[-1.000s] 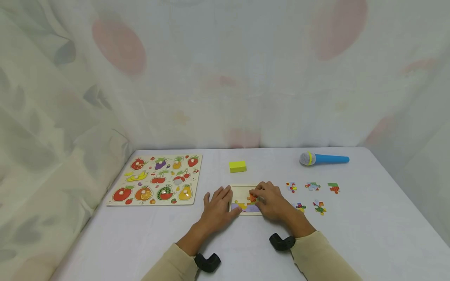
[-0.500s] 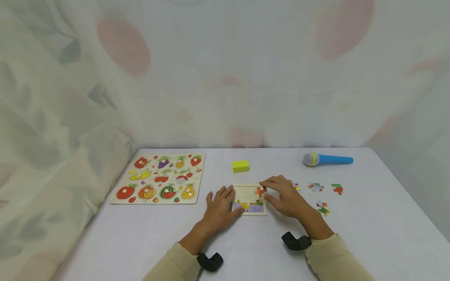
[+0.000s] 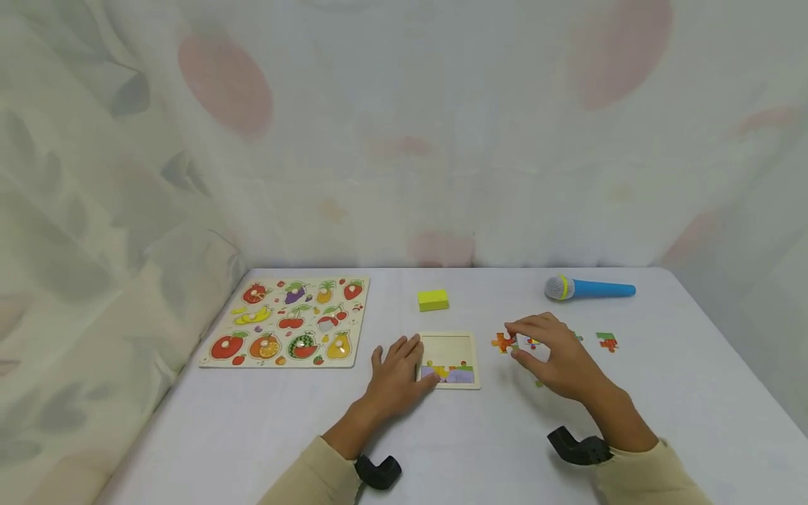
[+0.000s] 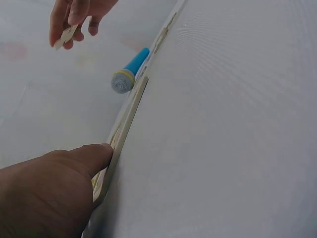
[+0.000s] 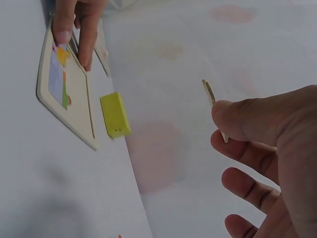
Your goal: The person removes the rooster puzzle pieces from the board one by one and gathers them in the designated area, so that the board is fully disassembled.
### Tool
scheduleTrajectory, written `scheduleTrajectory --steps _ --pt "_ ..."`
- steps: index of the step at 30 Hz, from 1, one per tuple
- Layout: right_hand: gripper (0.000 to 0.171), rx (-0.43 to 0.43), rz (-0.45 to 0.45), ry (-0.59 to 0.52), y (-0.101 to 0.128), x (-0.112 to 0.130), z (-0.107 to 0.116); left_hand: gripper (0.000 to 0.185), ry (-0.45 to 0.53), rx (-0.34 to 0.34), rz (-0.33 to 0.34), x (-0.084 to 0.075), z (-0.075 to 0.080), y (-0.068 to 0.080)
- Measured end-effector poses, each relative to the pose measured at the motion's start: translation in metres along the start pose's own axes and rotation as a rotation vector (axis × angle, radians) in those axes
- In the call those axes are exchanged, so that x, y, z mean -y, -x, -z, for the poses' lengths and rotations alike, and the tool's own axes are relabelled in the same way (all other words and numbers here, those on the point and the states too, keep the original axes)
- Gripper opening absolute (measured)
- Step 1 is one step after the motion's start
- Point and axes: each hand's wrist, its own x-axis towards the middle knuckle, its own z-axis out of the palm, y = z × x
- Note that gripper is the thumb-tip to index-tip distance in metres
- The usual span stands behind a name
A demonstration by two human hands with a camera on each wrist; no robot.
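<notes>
My right hand (image 3: 562,356) pinches an orange jigsaw piece (image 3: 503,342) between thumb and fingertips, raised off the table to the right of a small wooden puzzle tray (image 3: 448,347). In the right wrist view the piece (image 5: 209,91) shows edge-on, the other fingers spread below it. Joined purple, yellow and green pieces (image 3: 459,376) fill the tray's bottom row; bare wood shows above them. My left hand (image 3: 394,382) rests at the tray's left side, fingers extended along its edge and thumb over the lower left corner. In the left wrist view that thumb (image 4: 96,156) presses on the rim.
Loose jigsaw pieces lie right of the tray: a green and red one (image 3: 607,341), others partly hidden behind my right hand. A yellow block (image 3: 433,300) stands behind the tray. A toy microphone (image 3: 590,287) lies at back right, a fruit puzzle board (image 3: 284,324) at left.
My right hand has lifted the orange piece out of the tray's upper right and carried it rightward, over the loose pieces. The left hand has stayed on the tray.
</notes>
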Motion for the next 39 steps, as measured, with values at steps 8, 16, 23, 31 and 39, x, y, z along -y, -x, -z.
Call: scheduleTrajectory --steps 8,16,23,31,39 --pt "0.050 -0.048 0.018 0.013 0.019 -0.013 0.024 0.071 -0.005 0.011 0.010 -0.001 0.001 0.000" --pt "0.054 -0.076 -0.057 0.072 0.043 -0.024 0.044 0.073 -0.011 0.023 0.014 -0.002 0.000 0.000" --pt "0.056 -0.118 -0.026 0.099 0.059 -0.038 0.055 0.074 -0.019 0.025 0.016 -0.001 0.001 0.000" --pt "0.060 -0.133 -0.062 0.128 0.080 -0.056 0.065 0.074 -0.017 0.033 0.024 -0.002 0.001 0.000" --pt "0.051 -0.120 -0.186 0.180 0.103 -0.075 0.069 0.073 -0.010 0.034 0.020 -0.002 0.001 0.000"
